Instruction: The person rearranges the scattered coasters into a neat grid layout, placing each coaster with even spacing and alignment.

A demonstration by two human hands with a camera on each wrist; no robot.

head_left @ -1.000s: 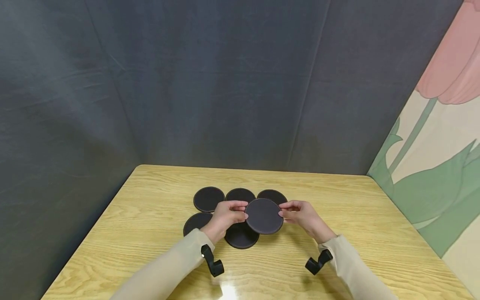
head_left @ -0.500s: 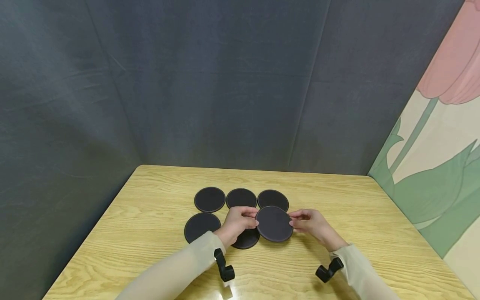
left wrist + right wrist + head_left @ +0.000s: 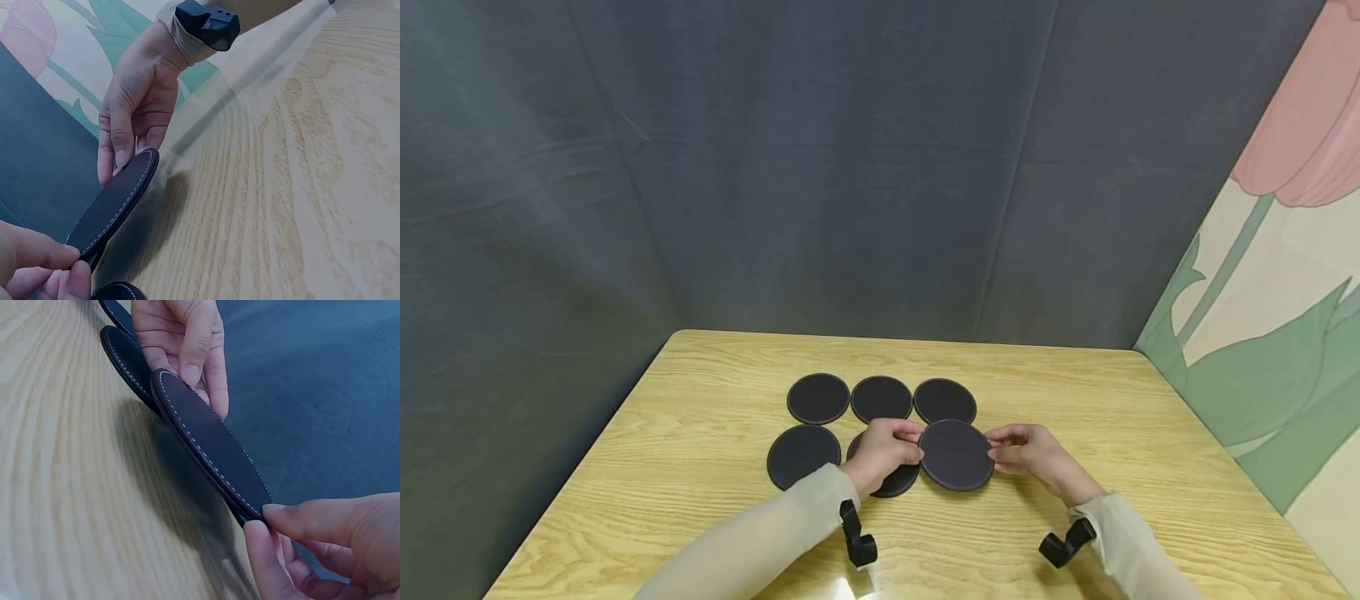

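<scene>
Between my two hands is a round black coaster (image 3: 957, 456) with pale stitching around its edge. My left hand (image 3: 885, 454) pinches its left edge between thumb and fingers, and my right hand (image 3: 1033, 458) pinches the right edge. In the right wrist view the coaster (image 3: 209, 440) is held over the table, with its shadow on the wood below. Behind it lies the back right coaster (image 3: 945, 401), partly overlapped in the head view. Left of it, a front middle coaster (image 3: 898, 482) is partly hidden beneath my left hand.
More matching coasters lie flat: the back left coaster (image 3: 818, 398), the back middle coaster (image 3: 882, 398) and the front left coaster (image 3: 803, 457). The wooden table (image 3: 715, 467) ends at a dark curtain (image 3: 850, 183); a wall with a painted tulip (image 3: 1292, 142) stands on the right.
Both hands have carried the held coaster to the right and toward me, lower over the table. It now overlaps the back right coaster less, and the front middle coaster shows to its left.
</scene>
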